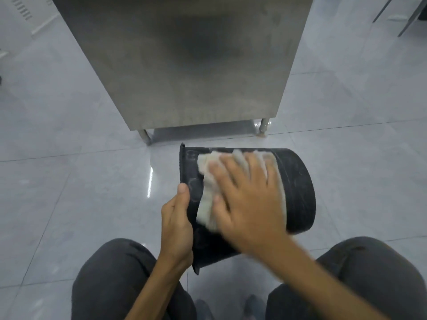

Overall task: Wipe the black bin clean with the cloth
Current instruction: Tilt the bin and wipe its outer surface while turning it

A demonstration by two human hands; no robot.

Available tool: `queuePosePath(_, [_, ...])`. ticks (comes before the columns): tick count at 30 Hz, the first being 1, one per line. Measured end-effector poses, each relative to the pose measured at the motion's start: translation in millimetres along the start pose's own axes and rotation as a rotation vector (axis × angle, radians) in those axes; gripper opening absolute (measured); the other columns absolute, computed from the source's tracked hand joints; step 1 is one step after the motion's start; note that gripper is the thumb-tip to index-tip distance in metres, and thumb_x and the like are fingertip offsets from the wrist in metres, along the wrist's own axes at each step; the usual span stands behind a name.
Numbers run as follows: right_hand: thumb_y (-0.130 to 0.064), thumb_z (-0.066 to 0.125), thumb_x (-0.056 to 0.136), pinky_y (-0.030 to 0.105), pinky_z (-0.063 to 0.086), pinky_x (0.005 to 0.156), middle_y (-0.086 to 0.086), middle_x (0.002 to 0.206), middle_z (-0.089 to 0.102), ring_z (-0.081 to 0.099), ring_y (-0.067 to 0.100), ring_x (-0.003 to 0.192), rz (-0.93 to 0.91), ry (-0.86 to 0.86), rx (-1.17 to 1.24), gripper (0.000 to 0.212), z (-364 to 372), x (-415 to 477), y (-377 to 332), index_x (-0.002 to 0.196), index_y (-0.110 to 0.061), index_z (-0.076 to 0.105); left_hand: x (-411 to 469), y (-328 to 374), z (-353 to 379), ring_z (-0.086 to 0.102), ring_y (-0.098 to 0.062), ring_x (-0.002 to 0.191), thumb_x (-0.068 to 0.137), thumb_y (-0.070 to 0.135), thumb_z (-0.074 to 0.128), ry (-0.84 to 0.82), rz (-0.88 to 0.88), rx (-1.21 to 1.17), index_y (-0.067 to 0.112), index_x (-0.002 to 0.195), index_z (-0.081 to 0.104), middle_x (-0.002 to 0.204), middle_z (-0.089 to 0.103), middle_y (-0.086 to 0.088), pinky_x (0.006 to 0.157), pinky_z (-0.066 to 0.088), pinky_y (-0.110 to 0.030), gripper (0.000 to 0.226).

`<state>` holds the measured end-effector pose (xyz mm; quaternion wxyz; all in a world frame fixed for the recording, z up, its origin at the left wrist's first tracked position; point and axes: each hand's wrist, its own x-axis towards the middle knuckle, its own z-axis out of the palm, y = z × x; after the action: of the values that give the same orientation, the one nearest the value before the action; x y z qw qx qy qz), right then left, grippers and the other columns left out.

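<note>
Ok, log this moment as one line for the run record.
phase: wiping | black bin: on its side, rim leftward | left hand: grips rim | right hand: flat, pressing cloth on outer wall | floor: tiled

Even soft light, floor [92, 181] glare, blurred right hand [249, 202]

My right hand [245, 195] is blurred and hides the middle of the cloth [208, 181]. The black bin [298, 188] hides my left fingers, and its inside I cannot see. The frame cuts my knees [111, 273].
</note>
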<state>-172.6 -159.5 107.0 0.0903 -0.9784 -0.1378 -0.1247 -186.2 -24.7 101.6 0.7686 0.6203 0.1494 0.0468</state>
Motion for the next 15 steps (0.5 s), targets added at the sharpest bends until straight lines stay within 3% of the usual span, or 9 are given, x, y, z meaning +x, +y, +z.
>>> queuePosePath(4, [-0.042, 0.036, 0.104, 0.071, 0.020, 0.118, 0.002, 0.169, 0.025, 0.019, 0.038, 0.156, -0.099, 0.156, 0.056, 0.059, 49.3, -74.0, -24.3, 0.160, -0.024, 0.031, 7.4, -2.8, 0.6, 0.061, -0.031, 0.073, 0.098, 0.052, 0.041, -0.045, -0.022, -0.001, 0.000, 0.082, 0.064, 0.076, 0.063, -0.020, 0.064, 0.053, -0.036, 0.059])
queuePosePath(6, [-0.041, 0.038, 0.105, 0.069, 0.021, 0.119, 0.000, 0.168, 0.026, 0.020, 0.035, 0.156, -0.094, 0.162, 0.075, 0.057, 49.7, -66.9, -19.3, 0.160, -0.026, 0.032, 5.6, -5.3, -0.3, 0.064, -0.029, 0.075, 0.102, 0.049, 0.037, -0.075, -0.009, 0.001, 0.001, 0.080, 0.064, 0.075, 0.067, -0.016, 0.066, 0.055, -0.037, 0.059])
queuePosePath(8, [-0.040, 0.036, 0.106, 0.064, 0.022, 0.121, 0.000, 0.165, 0.033, 0.026, 0.032, 0.154, -0.087, 0.178, 0.063, 0.055, 31.8, -48.4, -17.8, 0.158, -0.026, 0.036, 1.3, -6.1, -1.1, 0.070, -0.019, 0.074, 0.104, 0.043, 0.033, -0.118, 0.043, 0.041, 0.005, 0.082, 0.069, 0.075, 0.074, -0.008, 0.066, 0.058, -0.028, 0.057])
queuePosePath(10, [-0.041, 0.029, 0.107, 0.059, 0.025, 0.120, -0.001, 0.159, 0.045, 0.036, 0.029, 0.149, -0.018, 0.165, 0.038, 0.053, 11.7, -23.7, -16.9, 0.155, -0.025, 0.043, -5.1, -7.9, 0.0, 0.074, -0.024, 0.080, 0.100, 0.044, 0.034, -0.187, 0.095, 0.084, 0.005, 0.093, 0.074, 0.084, 0.078, -0.013, 0.071, 0.060, -0.028, 0.056])
queuePosePath(12, [-0.042, 0.025, 0.105, 0.054, 0.034, 0.114, -0.005, 0.145, 0.059, 0.050, 0.025, 0.134, 0.052, 0.084, 0.043, 0.052, -4.1, 11.6, -8.4, 0.145, -0.027, 0.054, -10.2, -11.3, 0.6, 0.075, -0.028, 0.086, 0.098, 0.045, 0.035, -0.214, 0.107, 0.095, 0.002, 0.098, 0.074, 0.089, 0.077, -0.019, 0.074, 0.061, -0.030, 0.058])
queuePosePath(15, [-0.043, 0.026, 0.105, 0.044, 0.045, 0.093, 0.000, 0.114, 0.071, 0.060, 0.026, 0.105, 0.150, -0.189, 0.170, 0.045, -14.8, 70.0, 20.0, 0.114, -0.030, 0.067, -11.9, -10.9, 3.3, 0.075, -0.017, 0.084, 0.100, 0.044, 0.036, -0.162, 0.059, 0.101, 0.006, 0.095, 0.071, 0.088, 0.077, -0.010, 0.070, 0.060, -0.024, 0.051])
